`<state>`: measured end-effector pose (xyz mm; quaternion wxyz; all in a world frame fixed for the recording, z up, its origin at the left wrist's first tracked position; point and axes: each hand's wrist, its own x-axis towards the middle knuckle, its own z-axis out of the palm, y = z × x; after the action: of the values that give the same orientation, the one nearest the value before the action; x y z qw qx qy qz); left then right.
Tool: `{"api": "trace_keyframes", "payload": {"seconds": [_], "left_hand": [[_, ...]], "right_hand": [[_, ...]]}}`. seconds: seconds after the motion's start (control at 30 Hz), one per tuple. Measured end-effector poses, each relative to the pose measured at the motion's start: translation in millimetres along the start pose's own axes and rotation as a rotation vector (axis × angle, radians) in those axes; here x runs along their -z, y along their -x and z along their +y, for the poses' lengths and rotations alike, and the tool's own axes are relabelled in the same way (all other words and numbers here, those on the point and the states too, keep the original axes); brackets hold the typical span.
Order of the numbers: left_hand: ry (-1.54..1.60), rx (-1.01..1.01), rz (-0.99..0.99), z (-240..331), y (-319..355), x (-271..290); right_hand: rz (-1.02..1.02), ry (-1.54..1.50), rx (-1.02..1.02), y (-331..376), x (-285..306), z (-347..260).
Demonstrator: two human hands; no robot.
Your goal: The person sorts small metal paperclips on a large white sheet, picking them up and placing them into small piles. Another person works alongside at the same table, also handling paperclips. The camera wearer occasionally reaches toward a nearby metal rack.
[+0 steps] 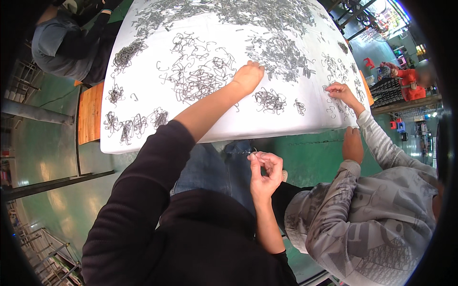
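My left hand (249, 77) reaches over the white-covered table (224, 126), its fingertips drawn together at the left edge of a heap of short dark metal strips (286, 59). Whatever lies between those fingers is hidden. Just off the table's near edge, my right hand (267, 175) pinches a thin dark chain (237, 152), which extends leftward, with a small curved piece at the fingertips. Left of the strips spreads a loose pile of dark bent wire hooks (198, 83). A smaller heap of hooks (270, 101) lies below my left hand.
Close on my right, a person in a grey patterned top (381, 219) has one hand (342, 93) over scattered hooks. Another person (67, 47) sits at the far left. More strips (229, 14) cover the table's far side. A wooden board (90, 113) adjoins the left edge.
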<state>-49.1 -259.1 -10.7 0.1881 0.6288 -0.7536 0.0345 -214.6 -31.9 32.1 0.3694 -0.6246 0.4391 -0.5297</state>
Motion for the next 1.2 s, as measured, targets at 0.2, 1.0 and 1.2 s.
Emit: {"api": "trace_keyframes", "payload": {"seconds": [0.2,1.0,1.2], "left_hand": [[1.097,0.323,-0.011,26.5,98.5,59.8],[1.191,0.258,0.151,67.8,198.9,103.5],[1.198,0.180,0.101,38.9,199.9,74.4]], "right_hand": [[0.008,0.030,0.024,3.1,-6.3,-0.6],[0.016,0.180,0.137,3.2,-9.4,13.4],[-0.129,0.375,0.104,-93.6,-30.6,28.4]]}}
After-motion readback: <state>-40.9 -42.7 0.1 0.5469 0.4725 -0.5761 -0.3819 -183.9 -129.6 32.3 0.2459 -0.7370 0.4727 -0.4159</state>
